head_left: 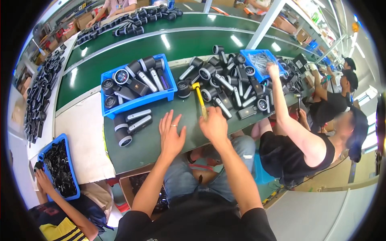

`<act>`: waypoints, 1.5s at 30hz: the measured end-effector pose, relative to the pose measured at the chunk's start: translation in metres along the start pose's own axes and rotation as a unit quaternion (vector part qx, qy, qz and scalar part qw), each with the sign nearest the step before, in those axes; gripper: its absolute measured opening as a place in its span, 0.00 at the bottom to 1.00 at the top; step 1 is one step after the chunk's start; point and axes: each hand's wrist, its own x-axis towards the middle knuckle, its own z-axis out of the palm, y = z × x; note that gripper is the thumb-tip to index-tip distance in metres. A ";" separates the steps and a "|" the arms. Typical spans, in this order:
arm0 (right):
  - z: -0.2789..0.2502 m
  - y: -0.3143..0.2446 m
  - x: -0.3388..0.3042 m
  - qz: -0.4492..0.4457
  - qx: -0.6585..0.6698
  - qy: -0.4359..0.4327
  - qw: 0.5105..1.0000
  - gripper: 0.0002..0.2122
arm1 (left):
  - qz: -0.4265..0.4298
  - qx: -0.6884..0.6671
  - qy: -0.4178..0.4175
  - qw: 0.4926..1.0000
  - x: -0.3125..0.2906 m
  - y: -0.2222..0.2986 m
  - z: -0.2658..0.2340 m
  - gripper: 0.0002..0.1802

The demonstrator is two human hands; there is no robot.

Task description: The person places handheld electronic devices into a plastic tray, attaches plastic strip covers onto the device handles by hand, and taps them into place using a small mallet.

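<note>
My right hand (214, 125) is wrapped round the handle of a yellow hammer (200, 97). The hammer's head points away from me, beside a black round-headed device (184, 89). My left hand (172, 134) rests above the green worktop (132, 158) with its fingers spread and a ring on one of them; nothing is in it. To its left lie a few black-and-grey handheld devices (132, 124) with round heads and long handles. Behind them stands a blue bin (140, 103) filled with similar devices. A heap of these devices (237, 86) covers the worktop to the right of the hammer.
A co-worker's arm (281, 96) reaches into a blue tray (260, 51) of small grey parts at the right. Another person's hand (43, 180) is by a blue tray (71, 197) of black parts at the left. A green conveyor (181, 42) runs behind the worktop.
</note>
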 end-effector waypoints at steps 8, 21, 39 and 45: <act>-0.062 -0.033 -0.016 -0.178 -0.264 0.101 0.943 0.12 | 0.014 0.047 -0.018 0.999 -0.003 0.005 -0.010 0.30; -0.124 0.034 -0.154 -0.020 0.069 0.102 0.992 0.15 | 0.022 0.134 -0.085 0.987 -0.005 0.006 -0.009 0.35; -0.077 0.114 -0.253 0.082 0.293 0.013 0.952 0.12 | 0.058 0.180 -0.116 0.975 -0.005 0.012 -0.004 0.36; -0.058 0.146 -0.249 0.199 0.311 0.000 0.929 0.12 | 0.057 0.189 -0.124 0.972 -0.001 0.020 -0.005 0.36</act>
